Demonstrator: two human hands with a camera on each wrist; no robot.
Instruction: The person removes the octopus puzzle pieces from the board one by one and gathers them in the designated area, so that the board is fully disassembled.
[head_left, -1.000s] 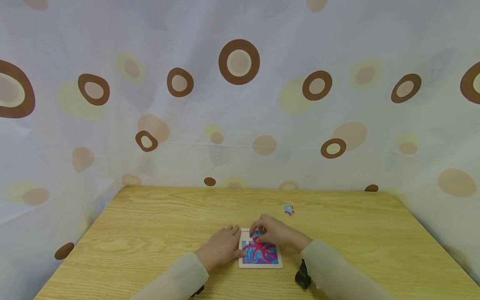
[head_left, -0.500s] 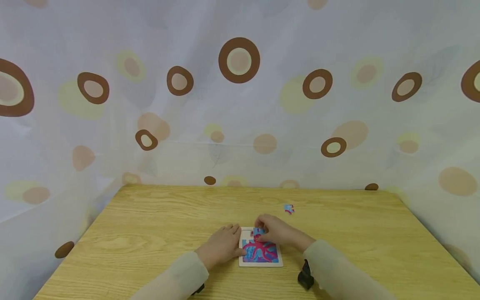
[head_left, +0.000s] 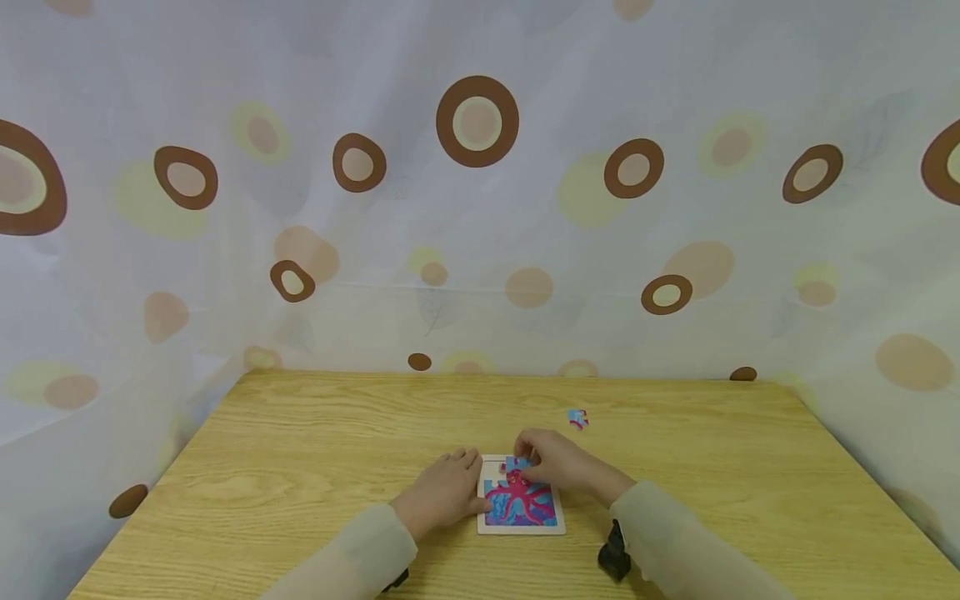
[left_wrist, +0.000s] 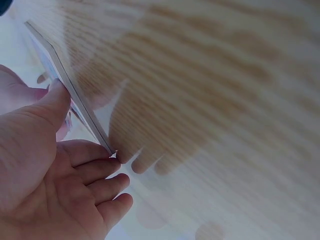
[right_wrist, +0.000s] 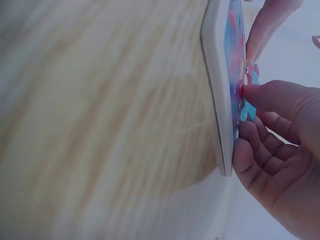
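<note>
A white-framed puzzle board [head_left: 522, 530] with a pink octopus on blue lies on the table; its upper-left part shows bare backing. My left hand [head_left: 442, 493] rests along the board's left side, fingers extended, thumb on the edge; the left wrist view shows this hand [left_wrist: 65, 165] against the frame [left_wrist: 82, 107]. Over the board's upper right, my right hand [head_left: 558, 460] pinches a puzzle piece. In the right wrist view, that piece [right_wrist: 248, 111] stands slightly raised from the picture, between thumb and fingers of the right hand [right_wrist: 285, 135].
One loose blue and pink piece [head_left: 577, 418] lies on the wooden table [head_left: 337, 433] behind the board, to the right. A pale curtain [head_left: 480, 217] with brown rings hangs behind and at both sides.
My right hand has shifted slightly right with the pinched piece, uncovering more of the octopus's head. My left hand stays at the board's left side.
</note>
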